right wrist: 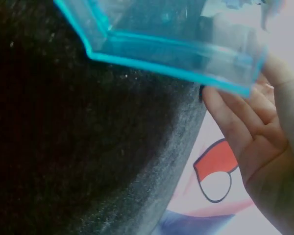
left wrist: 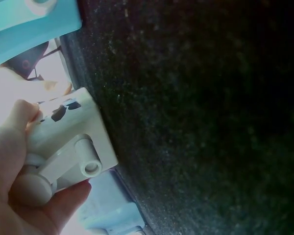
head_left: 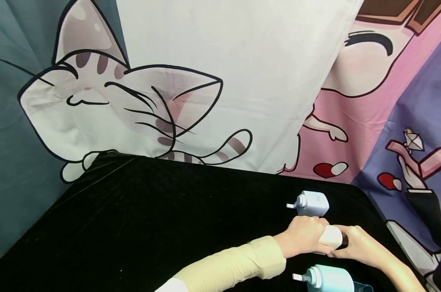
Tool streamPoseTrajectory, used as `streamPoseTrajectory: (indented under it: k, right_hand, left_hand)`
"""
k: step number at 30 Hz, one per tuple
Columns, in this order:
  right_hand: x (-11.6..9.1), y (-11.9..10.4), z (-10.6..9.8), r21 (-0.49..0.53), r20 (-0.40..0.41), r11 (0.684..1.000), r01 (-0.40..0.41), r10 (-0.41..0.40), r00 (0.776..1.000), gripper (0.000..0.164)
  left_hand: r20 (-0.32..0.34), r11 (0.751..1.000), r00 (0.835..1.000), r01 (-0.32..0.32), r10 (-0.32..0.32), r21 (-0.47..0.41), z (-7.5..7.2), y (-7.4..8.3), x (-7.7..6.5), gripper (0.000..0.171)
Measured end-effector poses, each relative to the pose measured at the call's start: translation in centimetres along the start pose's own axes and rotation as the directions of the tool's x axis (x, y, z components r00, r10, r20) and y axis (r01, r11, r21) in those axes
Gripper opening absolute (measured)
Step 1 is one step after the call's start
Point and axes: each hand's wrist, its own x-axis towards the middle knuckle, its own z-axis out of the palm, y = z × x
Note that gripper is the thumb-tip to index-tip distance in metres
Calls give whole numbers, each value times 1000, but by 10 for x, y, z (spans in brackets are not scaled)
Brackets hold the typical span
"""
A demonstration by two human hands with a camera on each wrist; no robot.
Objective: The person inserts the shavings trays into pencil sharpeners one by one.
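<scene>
My left hand (head_left: 303, 235) grips a white hand-crank pencil sharpener (head_left: 331, 237). Its crank and the dark patches on its body show in the left wrist view. From the other side, my right hand (head_left: 364, 243) has fingers and thumb around the sharpener's right end, with a dark gap showing there. In the right wrist view, a clear teal-edged drawer (right wrist: 152, 46) partly covers the right fingers and hides their contact. Nearer the body stands a teal pencil sharpener (head_left: 331, 279). A pale blue one (head_left: 313, 204) stands just beyond the left hand.
A black cloth (head_left: 151, 219) covers the table. Behind it hangs a printed cloth (head_left: 242, 61) with a cartoon cat, meeting the table's back edge. More printed cloth (head_left: 417, 121) closes off the right side, close to the right arm.
</scene>
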Motion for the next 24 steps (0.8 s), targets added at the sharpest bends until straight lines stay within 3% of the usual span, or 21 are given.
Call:
streamPoseTrajectory:
  k: [5,18,24]
  right_hand:
    - [-1,-3,0,-44,-21,999,-2,1,1000,40]
    - [-5,-5,-4,-12,7,999,-48,48,999,41]
    - [-8,-9,-14,-1,28,997,-72,72,997,49]
  left_hand:
    - [-1,1000,1000,3,-3,-13,0,0,0,48]
    - [13,994,1000,9,-7,-111,0,-1,-2,45]
    - [12,997,1000,-2,3,-76,-1,-1,-3,54]
